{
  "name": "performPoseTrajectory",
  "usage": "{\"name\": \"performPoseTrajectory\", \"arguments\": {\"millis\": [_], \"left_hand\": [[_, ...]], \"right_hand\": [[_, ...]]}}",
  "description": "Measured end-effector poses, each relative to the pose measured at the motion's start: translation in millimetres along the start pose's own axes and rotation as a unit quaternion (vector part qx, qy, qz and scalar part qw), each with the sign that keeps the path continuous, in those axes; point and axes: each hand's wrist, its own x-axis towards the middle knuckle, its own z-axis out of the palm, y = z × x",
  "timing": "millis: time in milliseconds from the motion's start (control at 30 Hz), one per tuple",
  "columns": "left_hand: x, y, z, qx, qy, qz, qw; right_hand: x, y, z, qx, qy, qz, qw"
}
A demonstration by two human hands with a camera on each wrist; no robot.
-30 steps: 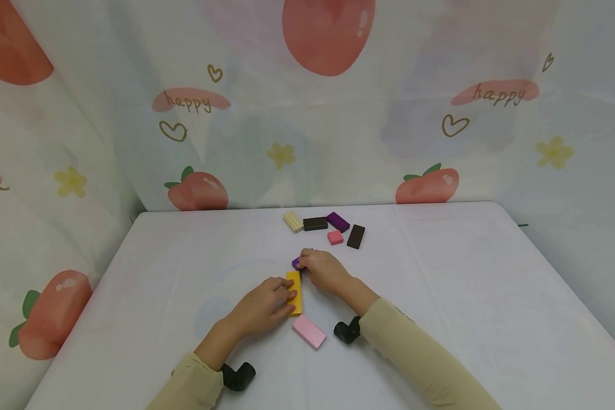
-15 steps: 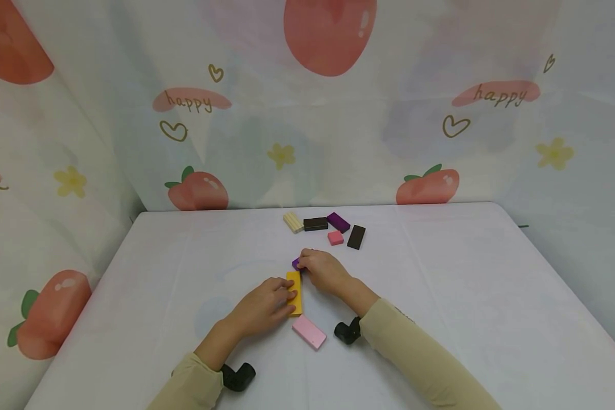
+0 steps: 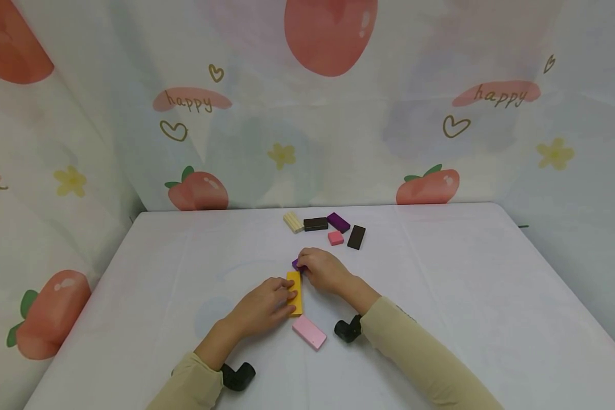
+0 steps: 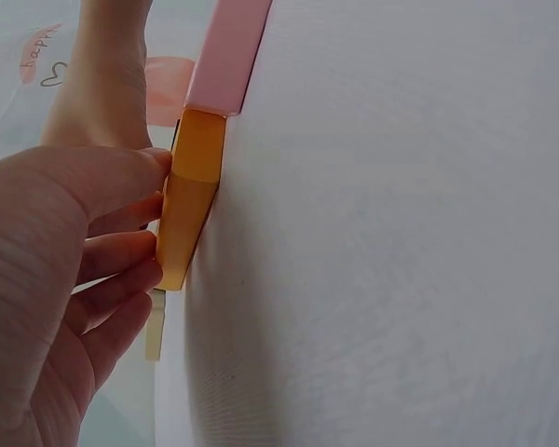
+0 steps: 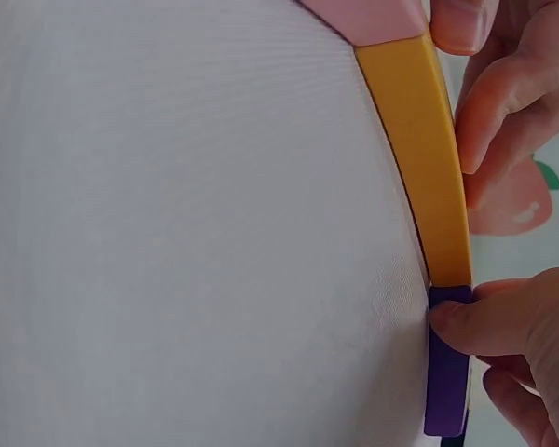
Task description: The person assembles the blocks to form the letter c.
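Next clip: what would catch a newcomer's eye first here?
Most striking are the two hands meeting at mid-table: the left hand touches a yellow block with its fingers, and the right hand pinches a purple block at the yellow block's far end. A pink block lies at the yellow block's near end, and a cluster of small blocks lies farther back near the peach-printed backdrop.

8 blocks [image 3: 356,236] on table, 2 hands [image 3: 324,269].
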Motion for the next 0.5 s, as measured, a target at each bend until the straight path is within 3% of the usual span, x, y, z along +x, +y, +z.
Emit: {"name": "performPoseTrajectory", "arguments": {"millis": [133, 367, 500], "left_hand": [[-0.1, -0.5, 0.8, 0.000, 0.000, -0.001, 1.0000], [-1.1, 0.4, 1.7, 0.004, -0.004, -0.003, 1.0000], [-0.5, 1.2, 0.8, 0.006, -0.007, -0.005, 0.9999]], "right_hand": [[-1.7, 1.9, -2.9, 0.005, -0.002, -0.007, 1.000], [-8.9, 10.6, -9.5, -0.002, 0.032, -0.014, 0.999], [-11.7, 14.8, -18.0, 0.014, 0.031, 0.009, 0.999]]}}
